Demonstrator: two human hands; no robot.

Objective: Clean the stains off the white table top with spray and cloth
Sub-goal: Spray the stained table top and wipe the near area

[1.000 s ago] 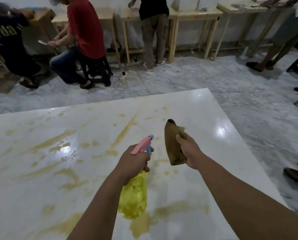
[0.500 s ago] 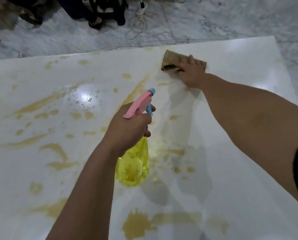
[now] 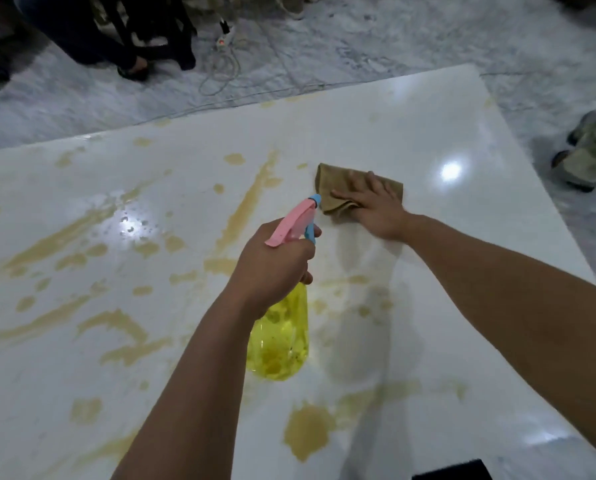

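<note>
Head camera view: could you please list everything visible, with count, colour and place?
Table top: one, glossy white, fills most of the view.
Stains: many, yellowish brown, mostly across the left and near parts of the table top.
Spray bottle: one, yellow body with pink and blue head, held above the table near centre.
Cloth: one, brown, flat on the table right of centre.
Floor: grey marbled, beyond the table.
Power strip: one, white, with cables on the floor at top centre.
Other people's legs and feet: dark, top left; a shoe at the right edge.
Left hand: grips the spray bottle's neck.
Right hand: fingers spread, presses on the cloth.
</note>
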